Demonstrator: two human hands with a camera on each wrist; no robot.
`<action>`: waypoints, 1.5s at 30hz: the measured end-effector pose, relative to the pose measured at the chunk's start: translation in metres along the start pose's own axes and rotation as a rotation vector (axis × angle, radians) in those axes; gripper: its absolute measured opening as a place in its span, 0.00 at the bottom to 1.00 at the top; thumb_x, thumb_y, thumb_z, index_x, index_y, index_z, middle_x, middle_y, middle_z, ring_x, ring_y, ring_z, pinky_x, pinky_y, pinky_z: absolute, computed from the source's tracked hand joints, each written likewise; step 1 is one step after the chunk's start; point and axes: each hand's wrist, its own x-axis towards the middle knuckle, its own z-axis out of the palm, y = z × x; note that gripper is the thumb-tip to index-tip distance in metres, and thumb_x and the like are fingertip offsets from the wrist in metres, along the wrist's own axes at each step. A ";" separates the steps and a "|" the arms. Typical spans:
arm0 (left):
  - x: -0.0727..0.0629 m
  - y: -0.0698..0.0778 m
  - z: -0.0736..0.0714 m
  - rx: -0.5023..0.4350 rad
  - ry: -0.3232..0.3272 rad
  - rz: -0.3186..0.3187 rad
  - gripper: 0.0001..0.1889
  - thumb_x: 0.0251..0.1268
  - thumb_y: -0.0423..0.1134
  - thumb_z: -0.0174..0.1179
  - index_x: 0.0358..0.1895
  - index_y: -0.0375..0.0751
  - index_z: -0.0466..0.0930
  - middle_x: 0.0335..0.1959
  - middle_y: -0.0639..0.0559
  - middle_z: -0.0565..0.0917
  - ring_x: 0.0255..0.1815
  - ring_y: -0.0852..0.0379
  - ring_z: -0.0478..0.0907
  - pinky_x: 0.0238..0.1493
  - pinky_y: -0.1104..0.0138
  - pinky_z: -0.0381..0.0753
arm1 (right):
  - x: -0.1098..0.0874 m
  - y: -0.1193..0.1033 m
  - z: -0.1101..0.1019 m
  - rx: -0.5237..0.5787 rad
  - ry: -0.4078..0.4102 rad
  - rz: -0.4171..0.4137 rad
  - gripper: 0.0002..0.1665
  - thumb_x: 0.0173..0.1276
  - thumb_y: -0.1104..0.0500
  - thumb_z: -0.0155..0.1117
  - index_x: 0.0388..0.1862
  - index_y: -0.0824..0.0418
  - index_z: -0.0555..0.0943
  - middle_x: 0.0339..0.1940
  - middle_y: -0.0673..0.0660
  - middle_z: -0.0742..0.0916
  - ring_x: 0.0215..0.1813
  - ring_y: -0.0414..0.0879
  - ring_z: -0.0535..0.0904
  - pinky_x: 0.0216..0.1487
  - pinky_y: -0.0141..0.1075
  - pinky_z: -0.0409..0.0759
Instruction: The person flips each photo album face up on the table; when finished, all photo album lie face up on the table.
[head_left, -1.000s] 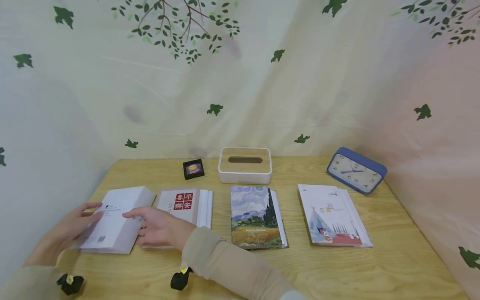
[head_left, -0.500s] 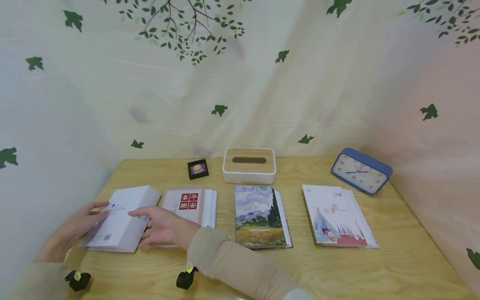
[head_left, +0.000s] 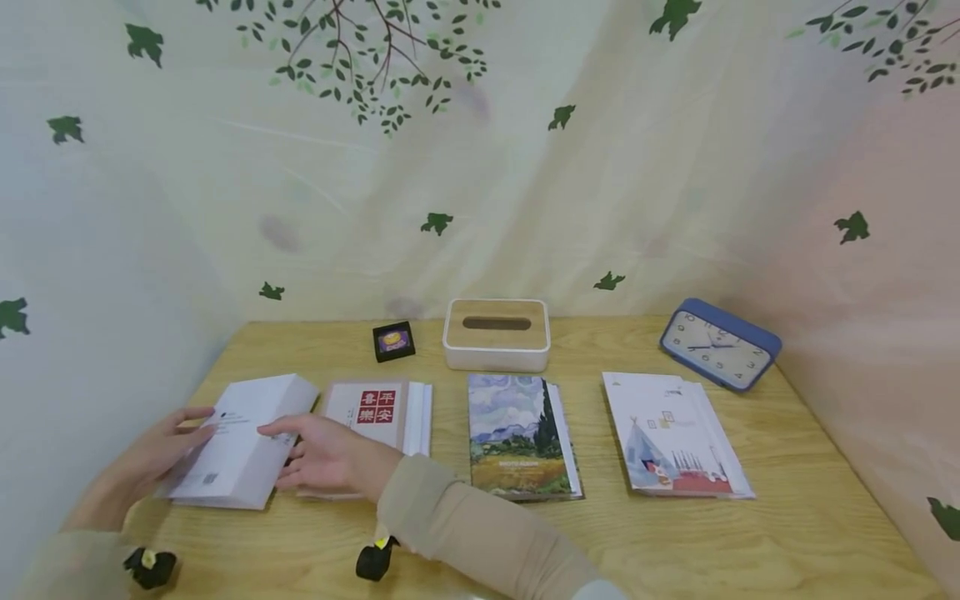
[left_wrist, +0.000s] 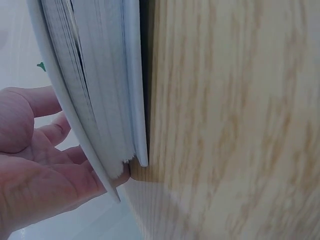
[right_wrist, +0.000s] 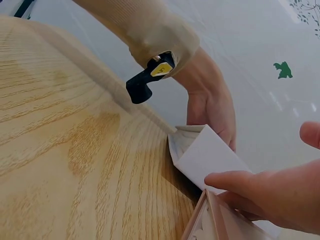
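Note:
A thick white book [head_left: 238, 433] lies at the table's left, its printed face with a small barcode turned up. My left hand [head_left: 153, 454] holds its left edge, thumb on the cover and the other fingers around the side; in the left wrist view the pages [left_wrist: 100, 75] show between the covers. My right hand [head_left: 330, 454] is at the spine side, thumb over the cover and fingers against the spine. In the right wrist view those fingers [right_wrist: 235, 185] lie straight, between the white book and the pale pink book [head_left: 360, 408] with red characters.
Right of the pink book lie a photo album with a painted landscape [head_left: 517, 442] and a white tent-picture book [head_left: 667, 437]. Behind stand a small black-framed picture [head_left: 393, 342], a tissue box [head_left: 497, 350] and a blue clock [head_left: 720, 346]. A printed cloth encloses the table [head_left: 810, 517].
The view shifts slightly. Both hands stay about the white book, which keeps nearly the same place; nothing is clearly taken up or let go.

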 end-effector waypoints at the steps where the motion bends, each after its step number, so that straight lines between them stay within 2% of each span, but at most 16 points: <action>1: 0.000 0.001 -0.001 -0.001 -0.002 -0.004 0.40 0.82 0.52 0.46 0.76 0.21 0.43 0.68 0.16 0.55 0.61 0.31 0.66 0.41 0.68 0.77 | 0.000 0.000 0.000 -0.006 -0.006 0.002 0.33 0.69 0.62 0.65 0.68 0.70 0.65 0.62 0.75 0.74 0.73 0.75 0.61 0.75 0.62 0.55; 7: 0.001 0.005 -0.006 0.003 -0.039 -0.005 0.40 0.82 0.55 0.46 0.77 0.24 0.44 0.71 0.19 0.54 0.59 0.37 0.66 0.43 0.66 0.75 | -0.005 -0.007 0.000 -0.011 -0.015 0.000 0.31 0.70 0.61 0.64 0.67 0.71 0.66 0.63 0.74 0.75 0.73 0.74 0.61 0.75 0.62 0.55; 12: -0.002 0.004 -0.010 -0.067 -0.079 -0.012 0.38 0.83 0.53 0.43 0.77 0.24 0.42 0.72 0.21 0.51 0.60 0.39 0.63 0.44 0.62 0.75 | -0.007 -0.012 0.001 -0.084 -0.046 -0.059 0.21 0.71 0.63 0.61 0.61 0.68 0.72 0.67 0.75 0.72 0.70 0.74 0.65 0.71 0.64 0.61; 15: -0.005 0.004 -0.012 -0.100 -0.093 -0.026 0.39 0.83 0.53 0.44 0.77 0.25 0.42 0.66 0.25 0.61 0.56 0.42 0.65 0.44 0.60 0.75 | -0.008 -0.013 0.001 -0.103 -0.040 -0.110 0.20 0.70 0.65 0.60 0.60 0.67 0.74 0.68 0.74 0.72 0.67 0.74 0.69 0.67 0.67 0.65; 18: -0.008 0.005 -0.014 -0.115 -0.112 -0.024 0.40 0.82 0.54 0.45 0.77 0.25 0.41 0.57 0.39 0.73 0.51 0.50 0.71 0.45 0.57 0.77 | -0.009 -0.015 0.000 -0.103 -0.041 -0.181 0.27 0.70 0.68 0.59 0.68 0.64 0.71 0.65 0.72 0.76 0.65 0.74 0.72 0.64 0.70 0.66; 21: -0.011 0.007 -0.015 -0.148 -0.142 -0.009 0.40 0.83 0.54 0.43 0.76 0.25 0.39 0.51 0.50 0.77 0.48 0.55 0.75 0.48 0.55 0.79 | -0.010 -0.016 -0.001 -0.089 -0.044 -0.238 0.34 0.71 0.70 0.57 0.76 0.61 0.66 0.61 0.68 0.81 0.64 0.73 0.74 0.63 0.69 0.68; 23: -0.013 0.008 -0.014 -0.171 -0.159 -0.001 0.39 0.84 0.53 0.42 0.76 0.24 0.38 0.50 0.52 0.79 0.48 0.56 0.77 0.48 0.54 0.80 | -0.011 -0.017 -0.001 -0.075 -0.037 -0.260 0.36 0.71 0.72 0.57 0.77 0.60 0.65 0.59 0.67 0.82 0.62 0.72 0.76 0.62 0.67 0.70; 27: -0.014 0.010 -0.011 -0.203 -0.181 0.026 0.38 0.85 0.50 0.40 0.76 0.22 0.35 0.49 0.55 0.80 0.48 0.57 0.78 0.49 0.55 0.81 | -0.012 -0.019 -0.002 -0.069 -0.038 -0.280 0.35 0.71 0.72 0.57 0.77 0.59 0.66 0.58 0.67 0.83 0.59 0.69 0.80 0.60 0.62 0.76; 32: -0.012 0.013 -0.006 -0.219 -0.196 0.039 0.40 0.86 0.51 0.37 0.76 0.20 0.30 0.54 0.53 0.80 0.52 0.57 0.77 0.51 0.56 0.80 | -0.014 -0.021 0.000 -0.102 -0.053 -0.317 0.29 0.73 0.70 0.57 0.72 0.59 0.72 0.54 0.63 0.86 0.57 0.65 0.82 0.56 0.58 0.80; 35: -0.012 0.013 -0.003 -0.249 -0.210 0.047 0.38 0.86 0.49 0.34 0.76 0.20 0.28 0.56 0.53 0.78 0.51 0.61 0.77 0.51 0.58 0.81 | -0.014 -0.022 0.001 -0.124 -0.054 -0.333 0.27 0.72 0.71 0.57 0.68 0.60 0.76 0.53 0.61 0.86 0.56 0.64 0.83 0.56 0.56 0.81; 42: -0.016 0.015 0.001 -0.315 -0.252 0.095 0.36 0.87 0.46 0.30 0.75 0.19 0.24 0.51 0.66 0.77 0.48 0.72 0.76 0.48 0.65 0.82 | -0.014 -0.022 0.005 -0.192 -0.059 -0.358 0.28 0.70 0.76 0.56 0.66 0.61 0.78 0.55 0.58 0.84 0.55 0.64 0.83 0.54 0.53 0.83; 45: -0.016 0.016 0.002 -0.305 -0.248 0.099 0.37 0.87 0.46 0.31 0.75 0.18 0.26 0.53 0.64 0.76 0.48 0.73 0.75 0.49 0.65 0.82 | -0.013 -0.021 0.007 -0.225 -0.062 -0.366 0.29 0.68 0.78 0.56 0.66 0.60 0.78 0.55 0.56 0.83 0.52 0.62 0.84 0.51 0.51 0.84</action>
